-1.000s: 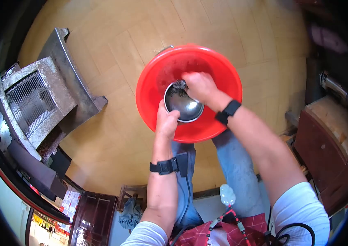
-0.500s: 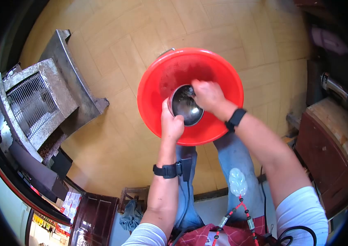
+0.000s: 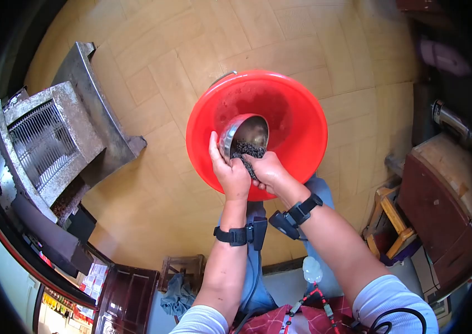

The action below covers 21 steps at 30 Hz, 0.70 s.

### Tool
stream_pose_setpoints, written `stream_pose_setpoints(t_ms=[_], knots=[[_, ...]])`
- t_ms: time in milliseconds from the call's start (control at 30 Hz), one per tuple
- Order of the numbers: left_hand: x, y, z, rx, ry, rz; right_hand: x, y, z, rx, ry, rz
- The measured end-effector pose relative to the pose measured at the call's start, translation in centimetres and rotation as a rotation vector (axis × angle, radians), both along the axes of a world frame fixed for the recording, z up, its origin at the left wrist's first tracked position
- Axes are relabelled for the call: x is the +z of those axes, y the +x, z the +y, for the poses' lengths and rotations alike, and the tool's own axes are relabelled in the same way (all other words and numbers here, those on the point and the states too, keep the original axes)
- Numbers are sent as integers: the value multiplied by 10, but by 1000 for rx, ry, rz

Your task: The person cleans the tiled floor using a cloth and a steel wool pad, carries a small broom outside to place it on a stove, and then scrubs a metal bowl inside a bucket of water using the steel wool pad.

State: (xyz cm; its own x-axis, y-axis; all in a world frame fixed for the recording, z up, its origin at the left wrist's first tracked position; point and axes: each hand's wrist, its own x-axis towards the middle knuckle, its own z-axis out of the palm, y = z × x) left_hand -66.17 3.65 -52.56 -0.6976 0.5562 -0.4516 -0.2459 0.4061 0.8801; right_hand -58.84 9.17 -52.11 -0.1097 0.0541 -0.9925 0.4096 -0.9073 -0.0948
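Observation:
A shiny metal bowl (image 3: 254, 131) is tilted inside a large red plastic basin (image 3: 309, 125), its opening turned toward the right. My left hand (image 3: 232, 173) grips the bowl from the left and below, with the thumb by its lower rim. At that rim, my right hand (image 3: 269, 170) is closed on a dark, coarse-textured clump that looks like a metal scrubber (image 3: 249, 150). Part of the clump lies against the bowl's inside and part hangs over the edge. My right fingers are partly hidden behind it. Wet marks show on the basin's far wall.
The basin is above my knees, over a tan patterned floor (image 3: 152, 117). To the left stands a worn metal heater (image 3: 44, 145) with a grille. A brown cabinet (image 3: 436, 206) and a small wooden stool (image 3: 394, 222) are on the right. A cloth (image 3: 177, 295) hangs behind at left.
The bowl has tipped from facing up to facing right. My right hand has moved from its far rim down to its near rim, exposing the dark clump.

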Motion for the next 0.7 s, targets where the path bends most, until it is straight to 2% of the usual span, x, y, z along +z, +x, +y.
stream_pose_setpoints(t_ms=[67,100,167,200,233,267,300,367,400,433,467,500,533,600,667,700], knots=[[-5,-4,-5,-18,6,5,-6,1,8,247,138,-48],[-6,-8,-6,-45,1,-55,-28,8,4,282,378,-4],[-6,-13,-1,-73,-22,-136,-31,11,30,740,855,-166],[-1,-17,-2,-65,-32,-134,-37,15,44,890,1104,-85],[1,-20,-3,-170,-166,-175,-44,17,59,1054,1380,41],[0,-24,-2,-285,-290,-216,-49,17,72,1128,1543,168],[-4,-25,-2,-282,-311,-300,-48,13,83,1212,1552,249],[-3,-27,-8,-278,-287,-418,-43,10,85,1306,1550,339],[2,-31,-3,-282,-254,-522,-42,8,83,1229,1498,264],[-1,-31,-2,-281,-247,-516,-40,3,80,1152,1449,193],[-7,-26,-4,-162,-128,-347,-38,0,71,1091,1274,65],[-9,-21,-3,-46,-10,-180,-52,6,51,926,1202,2],[-7,-18,-2,-47,-7,-176,-62,10,30,758,1125,-55],[-5,-15,-1,-12,36,38,-39,3,5,238,385,69],[-2,-10,-4,-20,19,89,-1,-5,3,152,60,11],[-7,-9,-8,-42,8,51,2,-4,1,126,49,6]])
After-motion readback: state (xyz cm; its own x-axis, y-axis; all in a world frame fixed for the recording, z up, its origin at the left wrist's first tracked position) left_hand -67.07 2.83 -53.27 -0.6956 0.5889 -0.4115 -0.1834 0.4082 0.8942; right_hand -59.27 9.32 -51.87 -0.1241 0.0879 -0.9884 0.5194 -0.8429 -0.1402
